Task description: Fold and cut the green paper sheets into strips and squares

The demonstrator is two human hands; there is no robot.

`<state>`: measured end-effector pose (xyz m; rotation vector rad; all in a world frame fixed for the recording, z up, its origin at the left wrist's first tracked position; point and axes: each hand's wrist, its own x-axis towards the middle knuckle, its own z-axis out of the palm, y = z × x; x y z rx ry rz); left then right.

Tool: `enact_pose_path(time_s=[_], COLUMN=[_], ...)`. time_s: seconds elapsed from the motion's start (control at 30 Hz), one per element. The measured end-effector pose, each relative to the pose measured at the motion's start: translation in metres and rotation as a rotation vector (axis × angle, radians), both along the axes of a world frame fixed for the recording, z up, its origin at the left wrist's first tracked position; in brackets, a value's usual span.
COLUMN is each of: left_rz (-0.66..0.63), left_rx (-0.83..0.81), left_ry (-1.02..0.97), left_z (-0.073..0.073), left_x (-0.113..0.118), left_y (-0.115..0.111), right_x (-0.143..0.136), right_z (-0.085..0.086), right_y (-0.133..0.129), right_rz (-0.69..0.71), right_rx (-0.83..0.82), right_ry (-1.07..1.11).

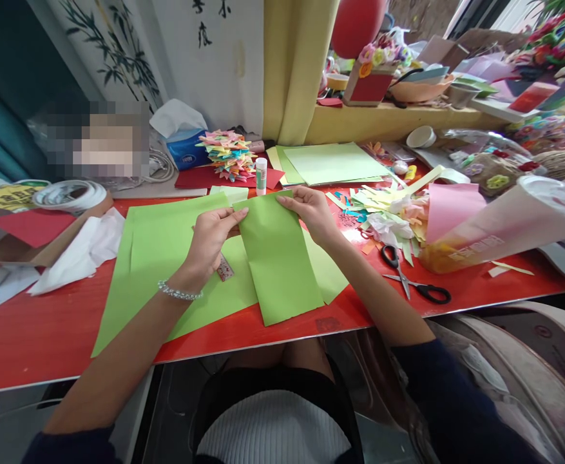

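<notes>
A rectangular piece of green paper (pixel 282 264) is held up at its far edge by both my hands. My left hand (pixel 214 235) pinches its far left corner between thumb and fingers. At the far right corner, my right hand (pixel 308 209) grips it the same way. Larger green sheets (pixel 161 258) lie flat on the table beneath my left hand and forearm. A small patterned strip (pixel 225 268), its kind unclear, rests on them beside my left hand. Just beyond the held paper stands a glue stick (pixel 261 175), upright with a white cap.
Open scissors (pixel 410 277) lie right of my right forearm, near a tilted plastic cup (pixel 499 225) and paper scraps (pixel 388 206). Pale green sheets (pixel 335 161) are stacked at the back beside a colourful folded-paper piece (pixel 229 154). A tape roll (pixel 69 194) sits in a box at left.
</notes>
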<state>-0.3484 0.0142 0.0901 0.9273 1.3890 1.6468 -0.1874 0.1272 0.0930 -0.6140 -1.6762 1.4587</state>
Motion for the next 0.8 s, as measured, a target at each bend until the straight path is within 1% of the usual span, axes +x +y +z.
enact_pose_path(time_s=[0.27,0.43,0.6,0.67,0.73,0.8], left_rz=[0.031,0.017,0.022,0.024,0.02,0.007], left_rx=[0.043,0.05,0.019,-0.003,-0.003,0.006], left_ry=[0.013,0.002,-0.033,-0.047,-0.05,-0.044], left_z=[0.001,0.002,0.004,0.004,0.003,0.002], left_x=[0.001,0.0,0.003,0.003,0.004,0.004], left_y=[-0.001,-0.001,-0.001,-0.001,-0.001,-0.001], right_x=[0.001,0.001,0.006,0.012,0.017,0.017], right_z=[0.005,0.008,0.011,0.015,0.022,0.033], right_y=[-0.002,-0.002,0.006,0.011,0.014,0.013], right_rz=[0.001,0.023,0.089,0.076,0.005,-0.088], right_rx=[0.019,0.01,-0.028,-0.028,0.058,0.262], right_ry=[-0.058,-0.074,-0.129,-0.131,-0.118,-0.162])
